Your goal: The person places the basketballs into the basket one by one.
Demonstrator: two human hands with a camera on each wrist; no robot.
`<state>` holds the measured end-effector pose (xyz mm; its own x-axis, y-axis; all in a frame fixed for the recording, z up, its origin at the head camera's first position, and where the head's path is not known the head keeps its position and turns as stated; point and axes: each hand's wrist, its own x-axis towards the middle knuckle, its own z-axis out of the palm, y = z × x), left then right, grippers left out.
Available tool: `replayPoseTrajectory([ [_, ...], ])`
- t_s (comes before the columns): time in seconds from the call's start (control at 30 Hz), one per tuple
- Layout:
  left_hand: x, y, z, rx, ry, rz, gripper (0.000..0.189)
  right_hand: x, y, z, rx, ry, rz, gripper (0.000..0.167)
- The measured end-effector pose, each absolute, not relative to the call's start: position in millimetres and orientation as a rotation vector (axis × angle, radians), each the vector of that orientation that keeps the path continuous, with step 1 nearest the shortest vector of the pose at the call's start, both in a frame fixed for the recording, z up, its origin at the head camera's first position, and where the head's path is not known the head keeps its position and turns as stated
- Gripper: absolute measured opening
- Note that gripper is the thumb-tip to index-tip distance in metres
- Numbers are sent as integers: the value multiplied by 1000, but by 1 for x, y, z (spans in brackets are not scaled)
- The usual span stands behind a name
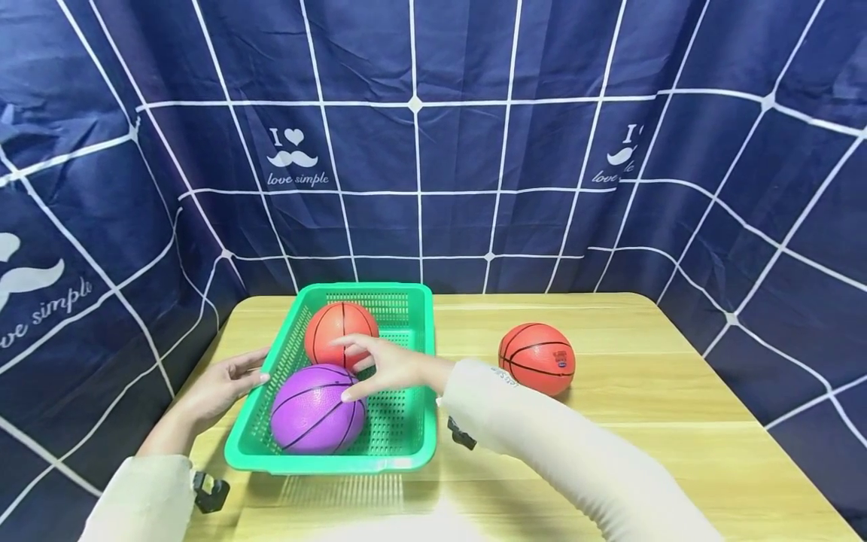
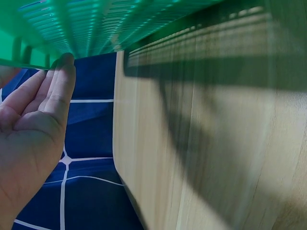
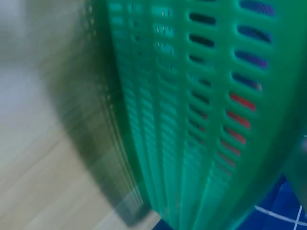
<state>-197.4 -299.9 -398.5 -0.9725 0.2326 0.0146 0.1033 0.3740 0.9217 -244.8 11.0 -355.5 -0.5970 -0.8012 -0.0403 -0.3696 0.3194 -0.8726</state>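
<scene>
A green slotted plastic basket point(image 1: 423, 452) stands on the left half of the wooden table. A purple toy basketball point(image 1: 314, 414) sits in its near part, and an orange-red one point(image 1: 332, 327) lies behind it. My right hand point(image 1: 389, 365) reaches over the basket with fingers spread; its thumb overlaps the purple ball and its fingertips the orange-red one. Whether they touch is unclear. At the basket's left rim is my left hand point(image 1: 220, 388), its fingers point(image 2: 60, 88) nearly straight against the rim from outside. In the right wrist view the basket's slotted side point(image 3: 182, 110) hides the right hand.
Another orange-red basketball point(image 1: 537, 360) rests on the wooden table point(image 1: 643, 414), right of the basket and beyond the right forearm. A dark blue curtain point(image 1: 460, 143) with white lines surrounds the table's back and sides. Black straps point(image 1: 211, 491) sit at both wrists.
</scene>
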Motion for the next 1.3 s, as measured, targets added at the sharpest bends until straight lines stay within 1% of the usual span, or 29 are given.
replayPoseTrajectory([
  [0.2, -198, -300, -399, 310, 2505, 1661, 58, -252, 29, -346, -1125, 2173, -1253, 72],
  [0.4, -197, -300, -398, 307, 2531, 1622, 58, -262, 49, -344, -1210, 2145, -1392, 64],
  [0.67, -197, -300, -398, 304, 2507, 1643, 59, -277, 78, -341, -1226, 2242, -1492, 56],
  [0.83, -198, -300, -399, 313, 2473, 1690, 59, -283, 99, -339, -1172, 2322, -1547, 50],
  [1.3, -199, -300, -396, 325, 2460, 1705, 59, -299, 160, -330, -949, 2524, -1616, 42],
])
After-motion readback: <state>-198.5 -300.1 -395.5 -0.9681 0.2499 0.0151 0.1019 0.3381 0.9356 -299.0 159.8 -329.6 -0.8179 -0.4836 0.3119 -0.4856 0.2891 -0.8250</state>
